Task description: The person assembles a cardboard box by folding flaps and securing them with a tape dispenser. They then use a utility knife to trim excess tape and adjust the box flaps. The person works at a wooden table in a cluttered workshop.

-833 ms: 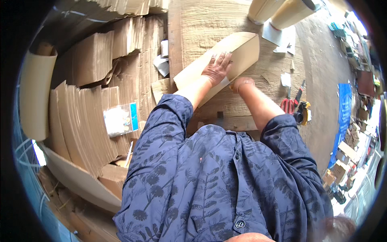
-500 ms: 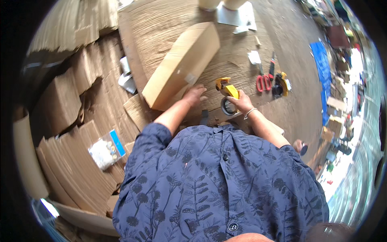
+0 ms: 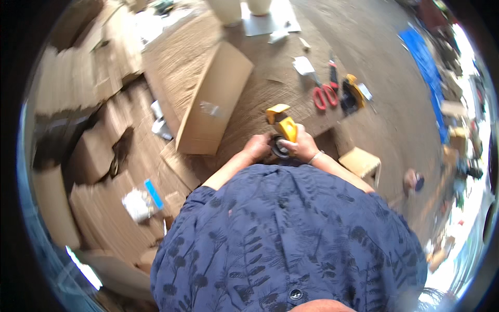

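In my right hand [image 3: 303, 146] is a yellow tape dispenser [image 3: 286, 128], its fingers wrapped round the handle close to my body. A dark roll [image 3: 279, 147] sits at the dispenser's near end. My left hand [image 3: 257, 147] has come up against that roll from the left, fingers bent in on its edge; the fingertips are partly hidden. To the left of both hands, a long cardboard box [image 3: 215, 101] lies slanting away on the table, a strip of clear tape [image 3: 210, 108] on its side.
Red-handled scissors [image 3: 325, 97], a red and black cutter [image 3: 333, 78] and a second yellow and black dispenser [image 3: 352, 95] lie to the right. Pale containers [image 3: 227, 11] stand at the far edge. Stacked flat cardboard [image 3: 104, 208] and a clear bag [image 3: 138, 204] are at the left.
My left hand has left the box and moved right to the tape roll. The dispenser in my right hand has come slightly nearer. My view has shifted, and the box appears more upright.
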A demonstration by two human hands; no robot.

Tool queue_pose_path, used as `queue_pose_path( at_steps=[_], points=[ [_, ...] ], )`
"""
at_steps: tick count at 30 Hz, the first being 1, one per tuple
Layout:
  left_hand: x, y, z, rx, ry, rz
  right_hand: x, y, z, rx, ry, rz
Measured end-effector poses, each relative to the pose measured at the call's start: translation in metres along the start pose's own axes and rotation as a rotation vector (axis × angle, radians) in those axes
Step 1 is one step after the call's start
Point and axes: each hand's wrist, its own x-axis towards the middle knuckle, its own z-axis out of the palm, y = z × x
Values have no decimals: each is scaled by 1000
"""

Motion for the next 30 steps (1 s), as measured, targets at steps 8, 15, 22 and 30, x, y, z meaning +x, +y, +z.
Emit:
queue_pose_path(
  at_steps=[8, 15, 22, 30],
  points=[
    [-8, 65, 83, 544, 335, 125, 11, 109, -47, 57, -40, -142],
    [-45, 29, 62, 565, 1013, 80, -10, 153, -89, -205, -97, -315],
    [-67, 48, 44, -900, 908, 298, 55, 215, -106, 418, -355, 126],
    [48, -9, 109, -486, 439, 93, -16, 204, -202, -37, -258, 268]
  ],
)
